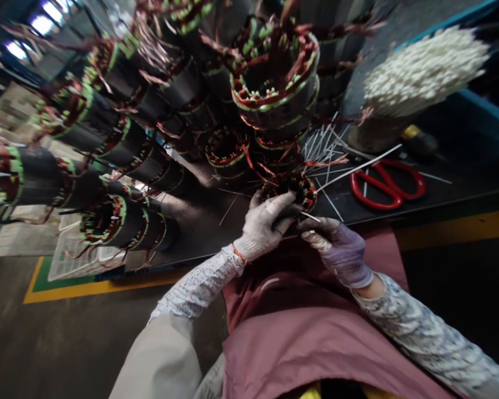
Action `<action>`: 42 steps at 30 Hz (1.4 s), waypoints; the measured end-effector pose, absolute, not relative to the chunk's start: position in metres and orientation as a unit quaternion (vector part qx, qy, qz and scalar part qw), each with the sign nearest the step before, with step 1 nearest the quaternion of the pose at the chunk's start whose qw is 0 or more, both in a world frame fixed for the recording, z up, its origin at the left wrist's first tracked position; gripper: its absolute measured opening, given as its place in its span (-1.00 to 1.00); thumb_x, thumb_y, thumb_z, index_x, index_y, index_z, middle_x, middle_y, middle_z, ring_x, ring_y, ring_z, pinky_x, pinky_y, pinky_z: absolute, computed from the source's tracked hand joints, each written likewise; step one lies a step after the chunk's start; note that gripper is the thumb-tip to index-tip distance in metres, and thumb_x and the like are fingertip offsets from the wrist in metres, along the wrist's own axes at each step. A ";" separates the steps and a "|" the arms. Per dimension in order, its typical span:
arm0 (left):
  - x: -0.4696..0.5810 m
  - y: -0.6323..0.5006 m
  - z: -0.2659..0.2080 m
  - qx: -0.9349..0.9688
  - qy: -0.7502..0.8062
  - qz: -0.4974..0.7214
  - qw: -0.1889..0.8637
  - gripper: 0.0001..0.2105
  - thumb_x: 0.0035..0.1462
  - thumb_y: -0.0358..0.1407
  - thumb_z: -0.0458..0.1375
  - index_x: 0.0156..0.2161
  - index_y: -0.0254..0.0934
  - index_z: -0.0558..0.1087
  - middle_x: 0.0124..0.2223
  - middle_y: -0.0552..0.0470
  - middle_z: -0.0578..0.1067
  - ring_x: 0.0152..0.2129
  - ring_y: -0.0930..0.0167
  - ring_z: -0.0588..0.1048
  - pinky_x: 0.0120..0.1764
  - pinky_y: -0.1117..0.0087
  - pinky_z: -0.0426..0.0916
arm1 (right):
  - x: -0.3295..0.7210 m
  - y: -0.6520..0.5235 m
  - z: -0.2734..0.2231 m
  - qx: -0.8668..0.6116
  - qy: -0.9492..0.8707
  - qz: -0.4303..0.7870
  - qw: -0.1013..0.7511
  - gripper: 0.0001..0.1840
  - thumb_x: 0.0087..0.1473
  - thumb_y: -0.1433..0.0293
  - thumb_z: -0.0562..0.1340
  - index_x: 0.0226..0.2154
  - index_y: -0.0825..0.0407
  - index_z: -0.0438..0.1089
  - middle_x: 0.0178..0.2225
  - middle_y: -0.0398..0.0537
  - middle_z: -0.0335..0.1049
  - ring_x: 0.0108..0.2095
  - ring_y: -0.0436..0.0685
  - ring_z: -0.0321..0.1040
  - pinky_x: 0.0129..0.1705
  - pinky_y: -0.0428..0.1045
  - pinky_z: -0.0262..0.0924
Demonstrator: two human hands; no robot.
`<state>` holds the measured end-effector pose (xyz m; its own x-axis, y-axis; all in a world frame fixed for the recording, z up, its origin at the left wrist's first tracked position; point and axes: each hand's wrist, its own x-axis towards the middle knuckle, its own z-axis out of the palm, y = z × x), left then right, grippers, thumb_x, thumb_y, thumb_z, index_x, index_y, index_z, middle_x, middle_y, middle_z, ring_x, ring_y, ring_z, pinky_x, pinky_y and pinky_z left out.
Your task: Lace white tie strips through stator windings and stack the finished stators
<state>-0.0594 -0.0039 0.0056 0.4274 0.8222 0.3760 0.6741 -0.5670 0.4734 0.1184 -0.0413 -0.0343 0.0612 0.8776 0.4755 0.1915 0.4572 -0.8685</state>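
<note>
In front of me on the bench stands a small motor stator (311,192), its copper windings showing round the rim. My left hand (265,224), in a whitish knitted glove, has its fingers closed over the near left side of that rim, covering part of it. A thin white strip (310,216) sticks out between the two hands. My right hand (341,249), in a purple glove with pale fingertips, pinches at the strip close to the stator's near edge. The fingertips of both hands are dark and partly hidden.
Stacked stators (274,100) rise behind the hands, with more stacks (125,216) to the left. Red-handled scissors (386,185) and loose white strips (324,147) lie at the right. Beyond stands a thick bundle of white sticks (426,69). A white basket (72,260) sits at left.
</note>
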 end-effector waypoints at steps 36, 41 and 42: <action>-0.061 0.003 0.001 0.834 0.426 0.331 0.115 -0.52 0.26 -0.17 0.15 0.24 -0.25 0.28 0.14 -0.14 0.50 0.11 0.34 0.46 0.24 0.19 0.20 | 0.154 -0.049 0.018 -0.320 -0.879 -0.049 0.349 -0.87 0.21 0.41 0.17 -0.38 0.03 0.36 -0.43 -0.10 0.48 -0.54 -0.03 0.30 -0.52 -0.06 0.05; -0.068 0.005 -0.002 0.878 0.402 0.246 0.087 -0.41 0.26 -0.09 0.14 0.29 -0.28 0.17 0.15 -0.20 0.49 0.13 0.27 0.44 0.30 0.07 0.10 | 0.155 -0.068 0.022 -0.408 -0.685 0.364 0.481 -0.87 0.20 0.36 0.17 -0.37 0.01 0.38 -0.34 -0.07 0.50 -0.52 -0.02 0.40 -0.56 -0.10 0.21; -0.069 0.004 -0.002 0.881 0.405 0.231 0.082 -0.42 0.25 -0.08 0.15 0.28 -0.29 0.19 0.15 -0.21 0.49 0.12 0.26 0.45 0.30 0.05 0.10 | 0.150 -0.069 0.025 -0.411 -0.612 0.482 0.474 -0.80 0.22 0.32 0.15 -0.41 0.02 0.37 -0.44 -0.09 0.45 -0.62 -0.05 0.30 -0.64 -0.12 0.12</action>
<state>-0.0689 0.0042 -0.0024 0.5643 0.7520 0.3406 0.6758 -0.6578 0.3326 0.1504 -0.0688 0.0247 -0.2137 0.9596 0.1829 0.0459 0.1969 -0.9794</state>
